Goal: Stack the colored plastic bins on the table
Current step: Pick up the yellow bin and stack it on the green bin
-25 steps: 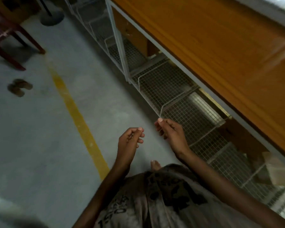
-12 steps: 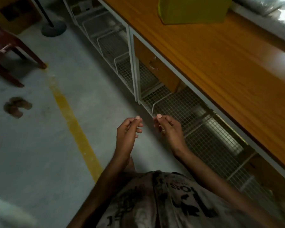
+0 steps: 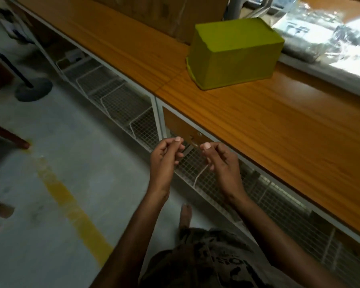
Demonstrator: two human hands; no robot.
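A person stands at a long wooden table (image 3: pixel 279 125), both hands raised just below its front edge. The left hand (image 3: pixel 166 161) and the right hand (image 3: pixel 220 163) sit near each other but apart, each with its fingers curled in and the thumb pressed against the fingertips; nothing shows between them, and whether they pinch something tiny cannot be told.

1 yellow-green plastic bin (image 3: pixel 235 53) rests upside down on the table, rim down, well beyond the hands. A cardboard box (image 3: pixel 175 13) stands just behind it at the back of the table, and crinkled clear plastic wrap (image 3: pixel 324 38) lies to its right.

Under the table runs a white wire-mesh shelf (image 3: pixel 121 100), with a wooden drawer (image 3: pixel 181 127) hanging right behind the hands. On the grey floor (image 3: pixel 50 256), a yellow painted line (image 3: pixel 71 206) runs to the left of the person, and a round stand base (image 3: pixel 33 89) sits farther off. 1 bare foot (image 3: pixel 185 215) shows between the forearms.
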